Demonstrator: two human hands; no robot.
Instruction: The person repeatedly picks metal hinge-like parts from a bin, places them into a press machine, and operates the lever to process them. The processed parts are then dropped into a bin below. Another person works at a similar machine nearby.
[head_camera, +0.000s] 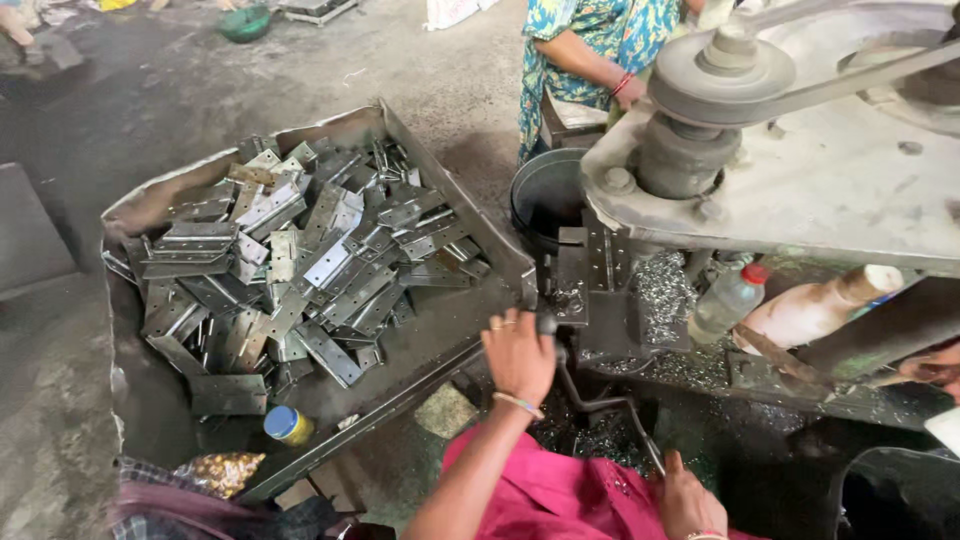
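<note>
My left hand (518, 355) is closed around the black knob (547, 323) at the top of a bent metal rod (600, 404), right beside the dark vise-like block (590, 290) of a drilling machine. My right hand (688, 500) sits low over my pink clothing. Its fingers are curled at the rod's lower end, and the thumb lies along it. To the left of my left hand stands a large battered metal tray (440, 190) heaped with several grey hinge plates (300, 270).
A grey machine body with pulley and belt (720, 65) overhangs at right. Metal shavings (660, 290), a red-capped plastic bottle (728, 300) and a white bottle (815, 310) lie beneath it. Behind are a black bucket (548, 195) and a person in blue floral clothing (590, 50). A blue-lidded yellow tin (288, 424) sits in the tray.
</note>
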